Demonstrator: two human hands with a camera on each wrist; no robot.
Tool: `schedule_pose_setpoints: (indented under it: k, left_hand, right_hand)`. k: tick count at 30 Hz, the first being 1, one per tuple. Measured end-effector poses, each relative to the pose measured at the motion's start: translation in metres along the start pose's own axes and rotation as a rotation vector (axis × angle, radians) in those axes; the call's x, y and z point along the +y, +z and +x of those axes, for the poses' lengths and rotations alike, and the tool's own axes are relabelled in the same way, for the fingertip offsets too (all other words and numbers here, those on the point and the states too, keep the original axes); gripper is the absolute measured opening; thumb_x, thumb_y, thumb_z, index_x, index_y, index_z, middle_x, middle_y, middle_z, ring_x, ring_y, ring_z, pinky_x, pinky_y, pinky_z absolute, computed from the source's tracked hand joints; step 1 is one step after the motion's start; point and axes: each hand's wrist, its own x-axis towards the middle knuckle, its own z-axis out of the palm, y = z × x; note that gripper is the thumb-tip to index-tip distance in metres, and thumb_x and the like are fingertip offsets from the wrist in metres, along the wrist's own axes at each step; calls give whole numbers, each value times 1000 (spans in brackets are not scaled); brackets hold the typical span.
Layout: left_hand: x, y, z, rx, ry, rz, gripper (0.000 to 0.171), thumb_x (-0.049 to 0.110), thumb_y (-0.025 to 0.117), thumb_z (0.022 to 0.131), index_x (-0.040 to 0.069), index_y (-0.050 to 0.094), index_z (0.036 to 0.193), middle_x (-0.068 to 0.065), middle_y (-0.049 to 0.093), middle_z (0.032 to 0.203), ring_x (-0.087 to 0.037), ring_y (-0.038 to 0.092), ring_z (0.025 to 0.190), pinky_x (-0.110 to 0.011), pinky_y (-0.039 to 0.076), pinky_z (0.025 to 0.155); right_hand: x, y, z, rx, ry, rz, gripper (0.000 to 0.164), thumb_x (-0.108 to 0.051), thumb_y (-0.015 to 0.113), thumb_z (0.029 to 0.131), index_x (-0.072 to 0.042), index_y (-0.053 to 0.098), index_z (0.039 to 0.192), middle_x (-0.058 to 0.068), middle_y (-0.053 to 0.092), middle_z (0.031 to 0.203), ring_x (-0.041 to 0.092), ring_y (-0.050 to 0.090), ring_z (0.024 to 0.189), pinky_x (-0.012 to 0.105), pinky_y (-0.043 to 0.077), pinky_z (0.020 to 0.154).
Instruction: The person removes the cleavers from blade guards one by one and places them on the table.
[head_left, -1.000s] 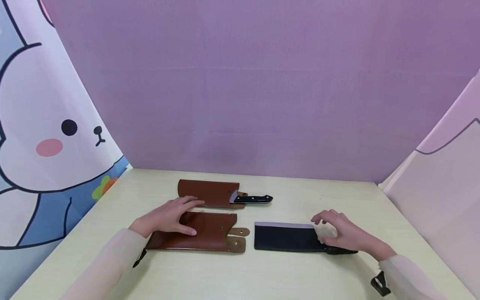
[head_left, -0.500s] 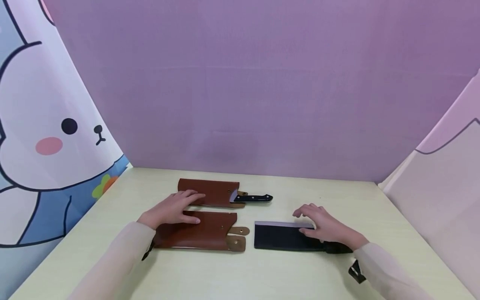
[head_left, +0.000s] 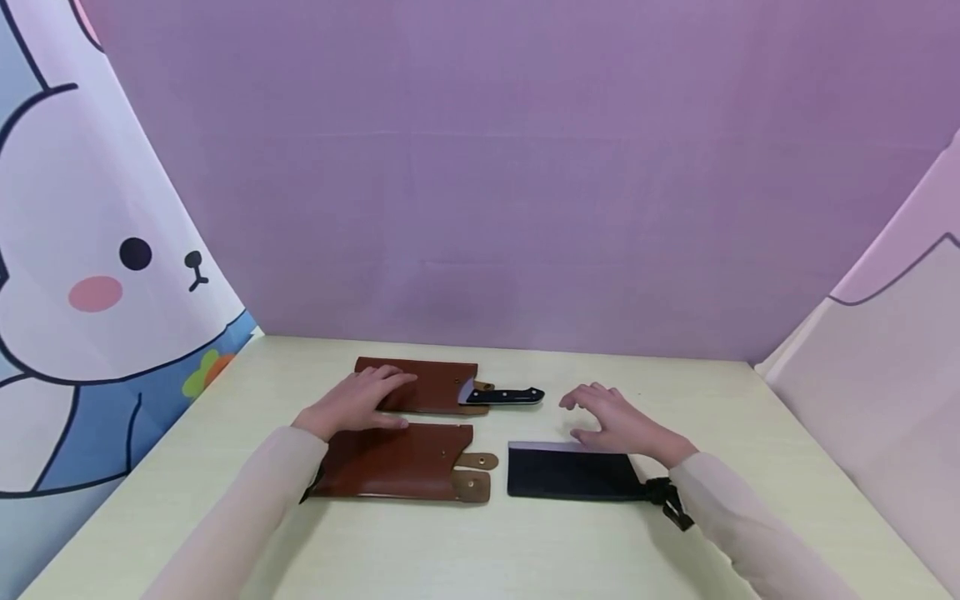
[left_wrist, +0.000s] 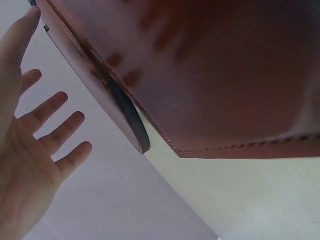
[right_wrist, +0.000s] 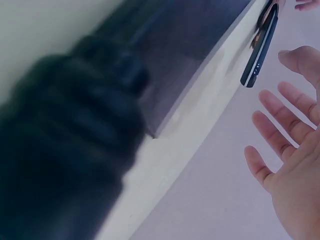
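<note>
My left hand [head_left: 356,402] hovers over two brown leather knife sheaths, fingers apart and relaxed; the left wrist view shows it holding nothing. The far sheath [head_left: 442,375] contains a knife, whose black riveted handle [head_left: 506,397] sticks out to the right. Closer to me lies the near sheath [head_left: 405,471], its snap straps at the right end. My right hand [head_left: 618,425] is above a cleaver with a wide black blade [head_left: 570,477] and a pale edge on its far side. Its fingers are loosely bent with nothing in them. The forearm partly hides the cleaver's handle.
Everything lies on a pale wooden table [head_left: 405,550]. A purple backdrop [head_left: 480,183] rises at its far edge. Printed cartoon cloths stand as side panels on the left [head_left: 97,350] and right [head_left: 892,400].
My right hand has moved left and away from me, from over the cleaver's handle end to over the blade. My left hand has shifted slightly right and farther forward. The knives and sheaths stay put.
</note>
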Motion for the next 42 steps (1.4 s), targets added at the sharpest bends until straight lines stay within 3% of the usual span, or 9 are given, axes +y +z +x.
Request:
schedule_pose_setpoints:
  k: [8,14,30,42]
  left_hand:
    - [0,-5,10,31,2,52,70,47,66,78,16,43,136,-14,46,133,-37,46,117,-55,38,93]
    - [-3,-6,16,66,-8,82,69,47,66,78,16,44,136,-13,48,130,-37,48,114,-56,37,92]
    - [-9,-4,32,41,-117,46,72,46,68,77,15,42,137,-15,46,132,-39,43,119,-58,33,96]
    - [-7,-1,39,13,-147,23,76,51,67,76,12,42,136,-18,44,133,-40,42,119,-58,32,96]
  right_hand:
    - [-1,1,19,-4,14,-36,35,-21,67,80,-11,57,112,2,59,108,18,50,99,39,36,81]
    - [-1,4,33,3,16,-33,36,-20,66,81,-7,57,113,7,59,109,21,50,102,43,37,82]
    - [-11,13,70,-12,92,-2,39,-21,64,82,-8,54,117,9,58,114,26,48,109,50,34,90]
    - [-5,30,87,-55,91,-2,41,-21,65,82,-5,54,119,9,57,114,26,48,108,50,34,90]
